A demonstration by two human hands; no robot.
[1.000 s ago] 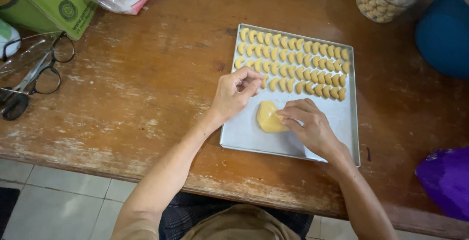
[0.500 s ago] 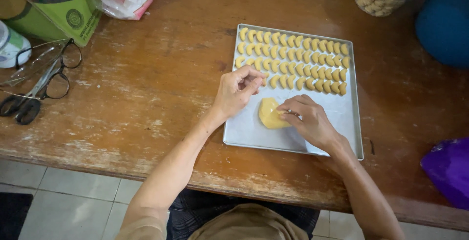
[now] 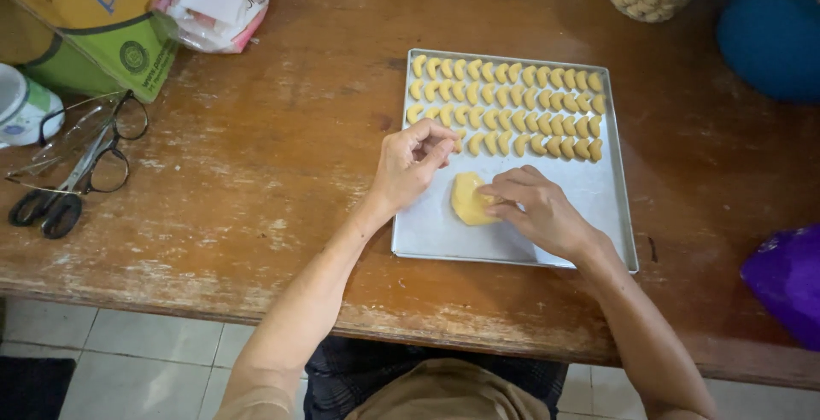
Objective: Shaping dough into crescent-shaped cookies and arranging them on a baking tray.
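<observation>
One dough lump (image 3: 468, 199), two hands

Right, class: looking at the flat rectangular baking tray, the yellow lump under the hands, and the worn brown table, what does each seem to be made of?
The flat rectangular baking tray looks like thin metal, probably aluminium: pale grey, dull sheen, raised rim. The yellow lump looks like soft dough: matte, and the same colour as the small crescent pieces in rows. The worn brown table looks like varnished wood: visible grain, finish scuffed pale.
</observation>
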